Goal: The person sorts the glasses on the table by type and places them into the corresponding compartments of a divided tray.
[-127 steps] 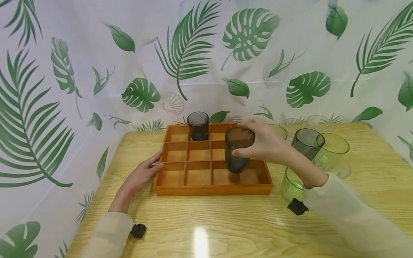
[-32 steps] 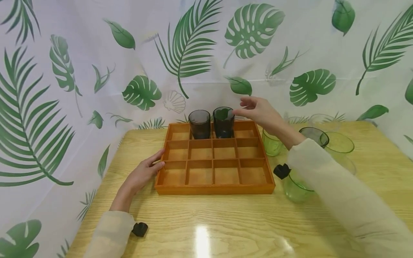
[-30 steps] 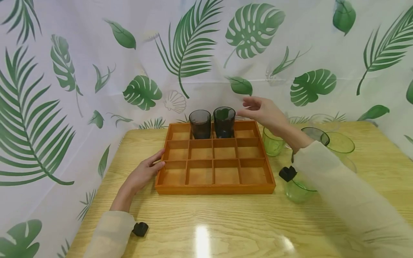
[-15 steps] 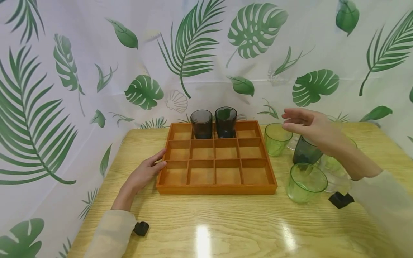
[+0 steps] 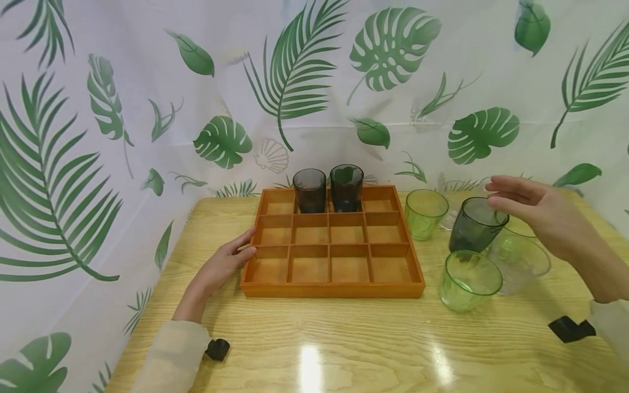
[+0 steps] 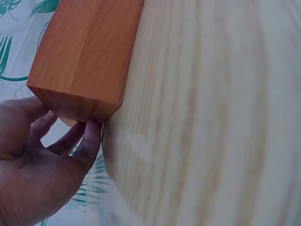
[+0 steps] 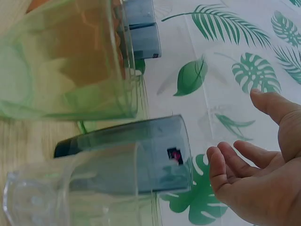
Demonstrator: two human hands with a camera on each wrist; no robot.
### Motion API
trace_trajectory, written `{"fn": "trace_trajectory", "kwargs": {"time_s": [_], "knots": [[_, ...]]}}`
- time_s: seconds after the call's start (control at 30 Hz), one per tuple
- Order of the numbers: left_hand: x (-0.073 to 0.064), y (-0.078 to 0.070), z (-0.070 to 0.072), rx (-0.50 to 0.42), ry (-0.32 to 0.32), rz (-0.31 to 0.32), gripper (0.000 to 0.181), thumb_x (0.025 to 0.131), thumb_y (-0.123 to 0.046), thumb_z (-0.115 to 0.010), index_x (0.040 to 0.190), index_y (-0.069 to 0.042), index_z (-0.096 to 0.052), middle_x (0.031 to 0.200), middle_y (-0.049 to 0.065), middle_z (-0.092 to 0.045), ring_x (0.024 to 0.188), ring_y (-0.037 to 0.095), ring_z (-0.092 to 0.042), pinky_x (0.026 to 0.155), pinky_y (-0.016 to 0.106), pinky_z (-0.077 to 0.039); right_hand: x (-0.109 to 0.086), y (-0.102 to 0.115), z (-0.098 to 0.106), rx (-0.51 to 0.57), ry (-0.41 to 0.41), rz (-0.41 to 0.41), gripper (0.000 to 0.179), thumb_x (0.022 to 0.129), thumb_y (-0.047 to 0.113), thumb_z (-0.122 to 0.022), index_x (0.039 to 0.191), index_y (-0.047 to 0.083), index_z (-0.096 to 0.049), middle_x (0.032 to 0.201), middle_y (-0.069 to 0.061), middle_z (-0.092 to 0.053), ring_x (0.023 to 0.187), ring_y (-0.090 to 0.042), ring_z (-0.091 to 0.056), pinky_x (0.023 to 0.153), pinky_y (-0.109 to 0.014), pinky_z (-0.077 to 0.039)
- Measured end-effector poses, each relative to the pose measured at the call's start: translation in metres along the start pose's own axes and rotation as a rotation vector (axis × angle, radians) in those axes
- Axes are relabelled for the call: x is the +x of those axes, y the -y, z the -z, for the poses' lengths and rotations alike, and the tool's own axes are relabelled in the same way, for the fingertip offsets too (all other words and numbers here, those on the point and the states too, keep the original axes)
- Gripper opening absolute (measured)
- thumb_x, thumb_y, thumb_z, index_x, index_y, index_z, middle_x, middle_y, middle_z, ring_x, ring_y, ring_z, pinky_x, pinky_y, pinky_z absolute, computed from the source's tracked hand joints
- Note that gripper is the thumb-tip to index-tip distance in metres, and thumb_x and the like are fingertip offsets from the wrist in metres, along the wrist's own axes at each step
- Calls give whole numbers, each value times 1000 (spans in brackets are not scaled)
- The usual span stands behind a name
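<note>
My left hand point(image 5: 221, 270) touches the left side of a divided wooden tray point(image 5: 334, 290); in the left wrist view its fingertips press the wood point(image 6: 89, 52). Two dark grey glasses, one point(image 5: 310, 192) left of the other point(image 5: 346, 190), stand in the two middle compartments of the back row. At the right, my right hand point(image 5: 555, 221) hovers by the rim of a third dark glass point(image 5: 473, 232), thumb and fingers spread apart and holding nothing. The right wrist view shows a gap between that hand point(image 7: 263, 174) and the dark glass point(image 7: 171, 136).
Green glasses stand right of the tray, one at the back point(image 5: 425, 215) and one in front point(image 5: 467, 284). A clear glass point(image 5: 520, 262) is beside the dark one, with more glasses partly hidden behind. A leaf-patterned cloth point(image 5: 304, 136) hangs behind the wooden table point(image 5: 275, 338).
The second dark glass went into the back row from my right hand, which let go and moved right to the third dark glass. My left hand has stayed at the tray.
</note>
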State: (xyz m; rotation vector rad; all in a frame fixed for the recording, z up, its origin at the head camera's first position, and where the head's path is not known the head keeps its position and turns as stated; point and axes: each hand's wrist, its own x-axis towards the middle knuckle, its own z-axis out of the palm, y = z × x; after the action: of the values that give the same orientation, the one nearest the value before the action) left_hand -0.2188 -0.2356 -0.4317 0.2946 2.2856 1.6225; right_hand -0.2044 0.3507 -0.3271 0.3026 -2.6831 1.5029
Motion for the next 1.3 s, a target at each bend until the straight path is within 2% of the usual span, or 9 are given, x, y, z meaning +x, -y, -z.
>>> {"fn": "trace_trajectory", "kwargs": {"time_s": [0.33, 0.53, 0.6, 0.73, 0.97, 1.03, 1.13, 1.23, 1.3], "knots": [[0, 1, 0, 12, -12, -2, 63, 112, -26, -48, 167, -17, -18, 172, 13, -12, 153, 39, -24, 121, 55, -25, -12, -27, 8, -132, -87, 15, 63, 105, 18, -64, 158, -4, -37, 132, 22, -47, 107, 9, -50, 79, -3, -43], [0, 1, 0, 29, -19, 1, 64, 112, -26, -49, 167, -17, -18, 172, 13, -12, 153, 38, -23, 121, 53, -25, -14, -35, 1, -209, -71, -12, 68, 103, 23, -67, 159, 0, -36, 146, -16, -45, 101, 12, -46, 74, -3, -44], [0, 1, 0, 34, -17, -6, 64, 112, -27, -49, 167, -16, -18, 172, 14, -12, 153, 39, -23, 121, 54, -25, -13, -36, -1, -228, -64, -14, 70, 102, 24, -69, 160, 1, -36, 149, -23, -42, 102, 11, -44, 72, -4, -45], [0, 1, -1, 27, -20, -6, 63, 112, -26, -49, 167, -16, -19, 172, 13, -13, 153, 38, -23, 122, 53, -25, -10, -39, -4, -264, -61, -7, 72, 100, 26, -72, 159, 2, -37, 150, -25, -43, 109, 1, -42, 72, -6, -41], [1, 3, -1, 35, -21, -15, 63, 112, -26, -48, 167, -16, -19, 171, 13, -14, 153, 39, -24, 121, 54, -25, -5, -40, -6, -318, 0, -13, 82, 98, 29, -75, 160, -3, -32, 152, -32, -41, 124, -39, -41, 69, -9, -38], [1, 3, -1, 31, -22, -12, 63, 112, -25, -49, 167, -17, -20, 172, 11, -14, 153, 38, -25, 122, 54, -25, -4, -41, -7, -322, 18, -13, 85, 98, 30, -75, 161, -3, -28, 151, -34, -41, 119, -43, -46, 67, -12, -40], [2, 3, -1, 21, -19, -10, 63, 112, -25, -49, 167, -17, -20, 172, 9, -14, 153, 38, -25, 122, 54, -25, -2, -43, -8, -328, 28, -11, 88, 97, 29, -76, 162, -2, -26, 148, -33, -42, 108, -39, -50, 65, -17, -43], [2, 2, -1, 6, -17, -10, 62, 112, -25, -48, 167, -18, -20, 172, 8, -13, 153, 38, -25, 122, 53, -25, -1, -45, -10, -328, 33, -14, 91, 96, 30, -78, 163, 0, -25, 145, -31, -44, 111, -41, -49, 66, -19, -43], [2, 3, -1, -1, -17, -10, 62, 112, -25, -48, 167, -18, -20, 172, 9, -13, 153, 38, -25, 122, 53, -25, 0, -45, -11, -330, 35, -15, 93, 95, 30, -79, 164, 0, -23, 146, -32, -43, 120, -49, -46, 73, -28, -46]]}}
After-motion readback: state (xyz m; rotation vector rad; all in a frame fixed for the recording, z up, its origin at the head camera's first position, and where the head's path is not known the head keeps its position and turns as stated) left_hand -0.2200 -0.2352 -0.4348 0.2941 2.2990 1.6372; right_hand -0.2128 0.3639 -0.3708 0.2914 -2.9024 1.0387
